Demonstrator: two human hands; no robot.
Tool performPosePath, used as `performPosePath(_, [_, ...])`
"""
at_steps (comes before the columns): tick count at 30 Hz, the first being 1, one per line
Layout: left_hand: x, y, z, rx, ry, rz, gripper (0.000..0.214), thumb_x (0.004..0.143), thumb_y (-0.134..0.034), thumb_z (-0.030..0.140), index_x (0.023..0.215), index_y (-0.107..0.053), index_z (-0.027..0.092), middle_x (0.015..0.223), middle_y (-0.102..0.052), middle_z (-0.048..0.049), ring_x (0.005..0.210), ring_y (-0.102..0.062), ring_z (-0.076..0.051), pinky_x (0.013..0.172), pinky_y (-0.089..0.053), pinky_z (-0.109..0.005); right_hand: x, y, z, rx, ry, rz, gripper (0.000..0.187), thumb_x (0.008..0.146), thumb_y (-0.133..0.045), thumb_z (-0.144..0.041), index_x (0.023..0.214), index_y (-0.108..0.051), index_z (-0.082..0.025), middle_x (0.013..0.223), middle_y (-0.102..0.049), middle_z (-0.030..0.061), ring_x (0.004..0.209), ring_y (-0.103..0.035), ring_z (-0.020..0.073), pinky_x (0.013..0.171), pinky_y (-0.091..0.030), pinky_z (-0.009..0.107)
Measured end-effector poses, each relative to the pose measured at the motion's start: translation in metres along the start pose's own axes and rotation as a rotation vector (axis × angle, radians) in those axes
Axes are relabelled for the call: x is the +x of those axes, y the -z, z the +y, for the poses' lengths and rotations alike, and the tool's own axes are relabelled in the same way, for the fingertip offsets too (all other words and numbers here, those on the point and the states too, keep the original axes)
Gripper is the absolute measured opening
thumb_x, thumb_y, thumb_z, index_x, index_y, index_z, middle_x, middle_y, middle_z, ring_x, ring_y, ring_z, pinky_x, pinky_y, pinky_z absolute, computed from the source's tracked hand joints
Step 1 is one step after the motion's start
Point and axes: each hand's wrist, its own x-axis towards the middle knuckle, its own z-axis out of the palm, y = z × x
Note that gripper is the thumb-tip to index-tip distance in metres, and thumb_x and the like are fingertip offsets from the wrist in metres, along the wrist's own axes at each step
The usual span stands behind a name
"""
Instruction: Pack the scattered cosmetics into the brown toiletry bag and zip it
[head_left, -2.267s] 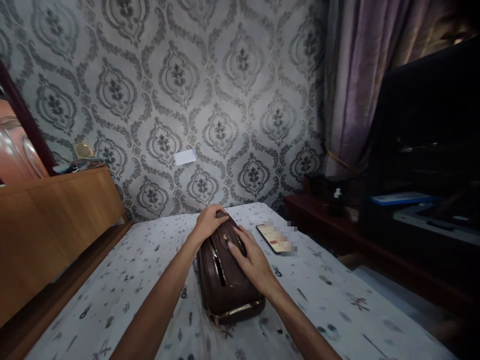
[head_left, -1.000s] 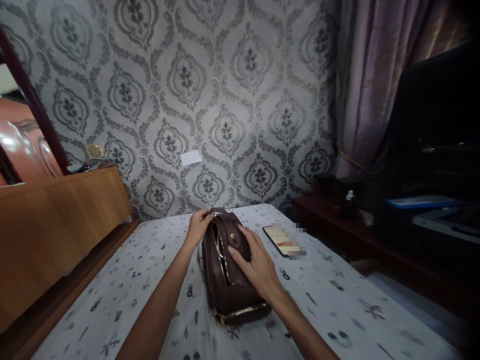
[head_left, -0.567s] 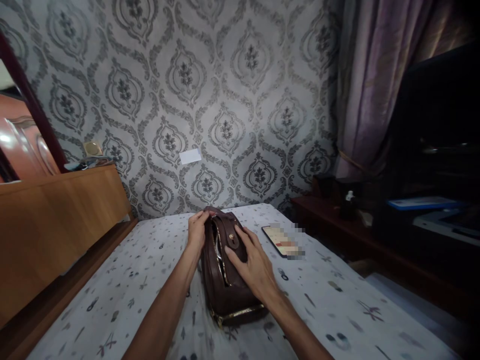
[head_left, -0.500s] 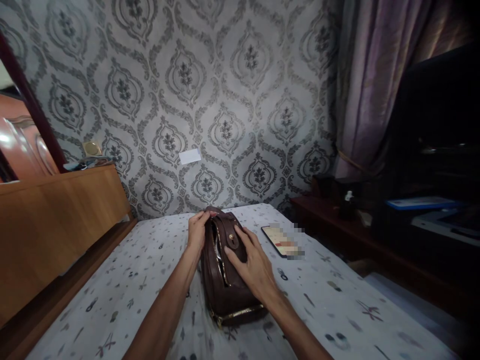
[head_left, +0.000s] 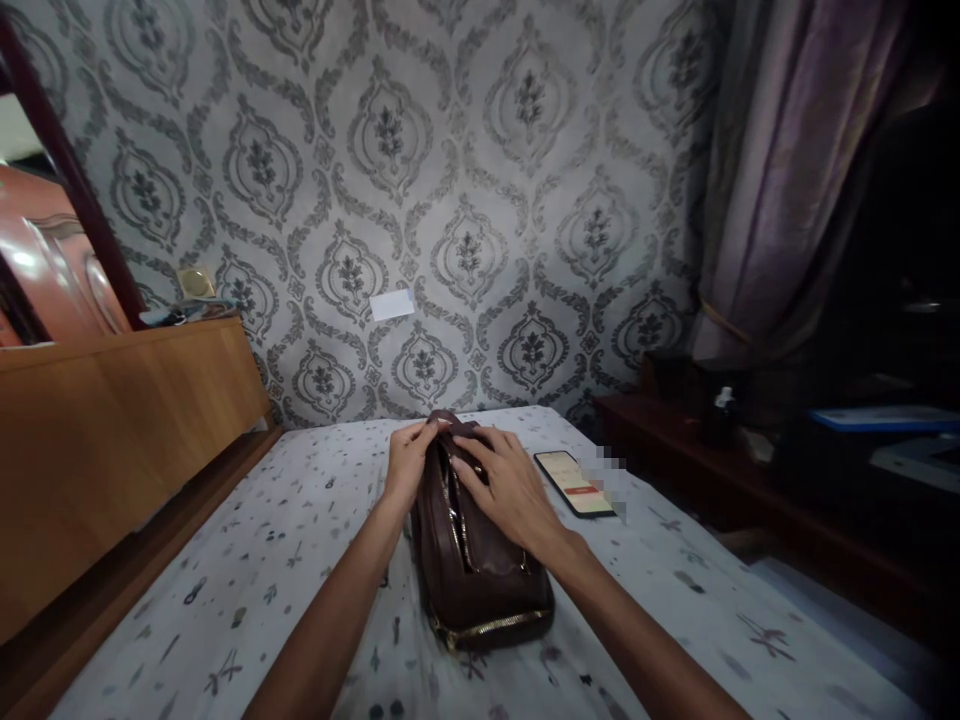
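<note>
A dark brown leather bag (head_left: 487,590) with gold zips lies on the patterned bedsheet, its long side pointing away from me. The zip of a pocket (head_left: 455,510) on its upper face is partly apart, leaving a narrow dark gap with something shiny inside. At the far end, my left hand (head_left: 409,465) pinches the bag's edge beside the top of that zip. My right hand (head_left: 514,490) lies over the bag's right side, thumb and fingers apart, fingertips at the pocket's upper end. The flap's gold clasp is mostly covered by this hand.
A phone (head_left: 574,483) with its screen lit lies on the sheet (head_left: 315,560) right of the bag. A wooden headboard-like panel (head_left: 135,400) borders the left. Along the right stands a dark red ledge (head_left: 637,415) with a small bottle (head_left: 722,410).
My right hand has moved up the bag toward my left fingertips and now covers the clasp. The view has shifted slightly, so the bag and phone appear further right.
</note>
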Motion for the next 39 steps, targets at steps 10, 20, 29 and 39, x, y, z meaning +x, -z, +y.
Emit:
performPosePath(10, [0.006,-0.001,-0.003,0.126,-0.014,0.041,0.038,0.079,-0.058,0.049,0.071,-0.070,0.014,0.067,-0.066,-0.0003,0.070,-0.059,-0.016,0.067,-0.044,-0.025,0.002,-0.006,-0.004,-0.031,0.026,-0.050,0.035,0.095,-0.044,-0.029,0.114,-0.070,-0.018,0.124,-0.061,0.0157,0.122,-0.051,0.0324,0.103,-0.044,0.053])
performPosePath(20, [-0.029,-0.009,0.017,0.136,-0.077,0.008,0.035,0.081,-0.058,0.046,0.069,-0.068,0.015,0.069,-0.065,-0.0002,0.069,-0.055,-0.015,0.068,-0.043,-0.024,0.003,-0.018,-0.003,-0.010,0.159,0.004,0.041,0.097,-0.031,-0.020,0.117,-0.066,-0.012,0.124,-0.065,0.0155,0.133,-0.047,0.0277,0.115,-0.035,0.052])
performPosePath(29, [-0.041,-0.003,0.021,0.096,-0.099,-0.002,0.027,0.085,-0.058,0.037,0.086,-0.073,0.014,0.083,-0.070,-0.0033,0.079,-0.059,-0.016,0.076,-0.044,-0.026,-0.004,-0.011,0.015,0.225,0.003,0.005,0.039,0.095,-0.038,-0.029,0.117,-0.068,-0.015,0.126,-0.066,0.0145,0.130,-0.051,0.0284,0.108,-0.043,0.050])
performPosePath(39, [-0.046,-0.002,0.019,0.233,-0.141,0.070,0.028,0.085,-0.056,0.036,0.074,-0.069,0.014,0.073,-0.064,-0.0014,0.072,-0.055,-0.015,0.070,-0.041,-0.025,-0.027,-0.022,0.021,0.287,-0.087,0.120,0.042,0.094,-0.038,-0.030,0.123,-0.064,-0.014,0.128,-0.065,0.0151,0.127,-0.055,0.0279,0.109,-0.041,0.050])
